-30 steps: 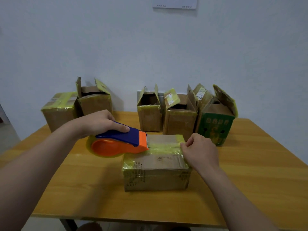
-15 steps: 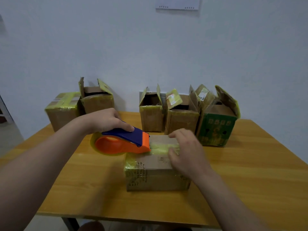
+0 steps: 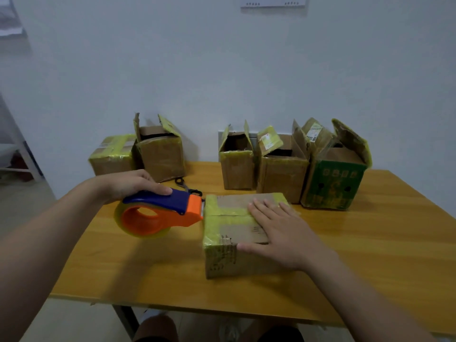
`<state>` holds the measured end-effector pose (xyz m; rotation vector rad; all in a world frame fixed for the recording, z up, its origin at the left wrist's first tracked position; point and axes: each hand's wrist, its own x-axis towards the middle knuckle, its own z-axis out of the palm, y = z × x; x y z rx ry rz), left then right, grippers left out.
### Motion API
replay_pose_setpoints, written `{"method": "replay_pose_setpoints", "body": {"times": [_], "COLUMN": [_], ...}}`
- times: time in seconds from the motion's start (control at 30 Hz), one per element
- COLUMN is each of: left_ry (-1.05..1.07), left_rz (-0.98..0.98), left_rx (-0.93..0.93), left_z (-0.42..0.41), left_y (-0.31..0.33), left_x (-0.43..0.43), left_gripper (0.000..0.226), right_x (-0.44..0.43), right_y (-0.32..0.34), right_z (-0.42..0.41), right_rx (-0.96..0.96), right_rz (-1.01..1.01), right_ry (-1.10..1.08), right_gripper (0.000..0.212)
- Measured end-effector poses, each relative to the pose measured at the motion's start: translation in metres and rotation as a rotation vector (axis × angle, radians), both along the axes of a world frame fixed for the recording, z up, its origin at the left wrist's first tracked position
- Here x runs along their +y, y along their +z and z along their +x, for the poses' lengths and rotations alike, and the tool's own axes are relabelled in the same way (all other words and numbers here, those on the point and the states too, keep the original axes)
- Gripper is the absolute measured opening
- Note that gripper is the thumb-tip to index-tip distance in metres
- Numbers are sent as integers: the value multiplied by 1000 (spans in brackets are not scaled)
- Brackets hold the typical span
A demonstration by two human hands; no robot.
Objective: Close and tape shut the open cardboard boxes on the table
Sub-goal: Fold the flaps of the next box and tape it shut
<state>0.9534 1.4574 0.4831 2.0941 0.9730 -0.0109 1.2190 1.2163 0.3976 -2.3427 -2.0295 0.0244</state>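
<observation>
– What sort of room are we standing in?
– A plain back room used for packing, I'd say. There's a bare white wall [image 3: 222,70], one wooden table [image 3: 370,243] in front of it, and a printed sheet [image 3: 274,1] fixed high up.
– Why packing?
– Worn cardboard boxes [image 3: 237,169] patched with yellowish tape line the far edge. A tape dispenser [image 3: 160,213] is out, and scissors [image 3: 182,182] lie by the boxes.
– Home or office?
– I can't tell. At the far left a pale frame [image 3: 27,159] stands on a light floor [image 3: 24,206], too blurred to name.
</observation>
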Motion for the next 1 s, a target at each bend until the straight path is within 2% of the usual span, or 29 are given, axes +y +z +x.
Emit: {"method": "replay_pose_setpoints", "body": {"times": [0.13,0.2,0.3,0.37,0.5,0.63,0.77,1.0], "left_ry": [14,13,29,29,17,16,48,88], "left_rz": [54,63,68,62,17,-44,24,180], "left_rx": [2,12,33,42,16,29,86,280], "left_z": [4,7,6,5,-7,-24,-14,41], "left_y": [1,1,0,-2,-1,-3,-3,25], "left_x": [-8,-10,-8,-6,0,4,-1,-24], "left_gripper": [77,82,81,89,73,73,76,37], "right_x": [11,19,34,43,48,49,50,48], "right_y": [9,11,6,-2,-11,-12,-12,-9], "right_z": [-17,-34,-60,-67,-63,-62,-63,-64], "right_rx": [-6,4,40,28,14,1,1,-24], "right_rz": [-51,-34,-32,-18,16,29,27,32], "right_ry": [-56,-13,63,54,50,61,55,75], "right_gripper": [133,139,140,136,124,122,127,126]}}
